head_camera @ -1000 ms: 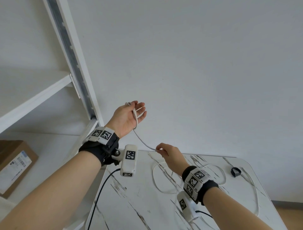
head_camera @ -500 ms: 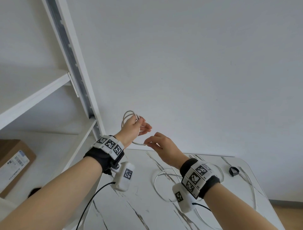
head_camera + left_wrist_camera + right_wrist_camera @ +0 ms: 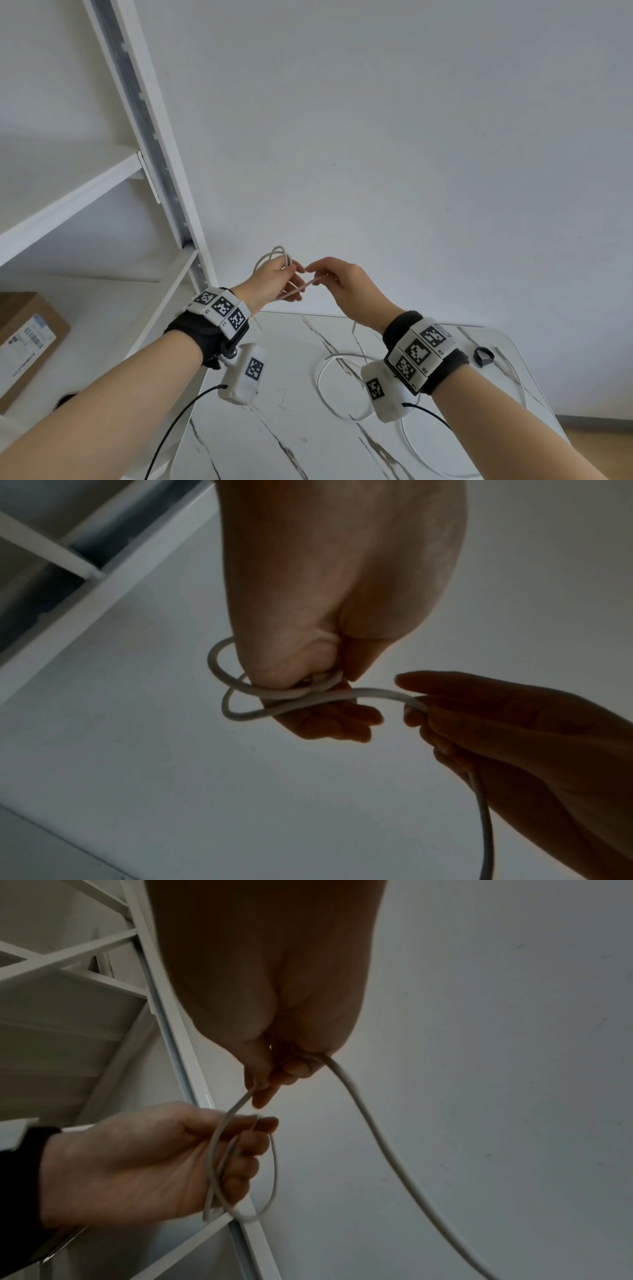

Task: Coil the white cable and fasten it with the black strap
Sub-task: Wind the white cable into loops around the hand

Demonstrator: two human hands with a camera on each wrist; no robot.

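My left hand (image 3: pixel 277 279) is raised above the table's far edge and pinches a small coil of the white cable (image 3: pixel 270 257), whose loops stick out above the fingers. In the left wrist view the coil (image 3: pixel 240 696) crosses under the thumb. My right hand (image 3: pixel 337 284) sits just to the right, pinching the cable strand (image 3: pixel 298 289) that runs between both hands. Slack cable (image 3: pixel 329 387) hangs down and lies in loops on the table. The black strap (image 3: pixel 482 356) lies on the table at the far right, untouched.
The white marble-patterned table (image 3: pixel 274 428) is below my arms. A white shelf unit (image 3: pixel 164 192) stands at the left, close to my left hand, with a cardboard box (image 3: pixel 27 342) on its lower shelf. A plain white wall is behind.
My left hand dropped lower with more cable looped in it. My right hand rose from the table and came up close against the left, bringing the strand with it.
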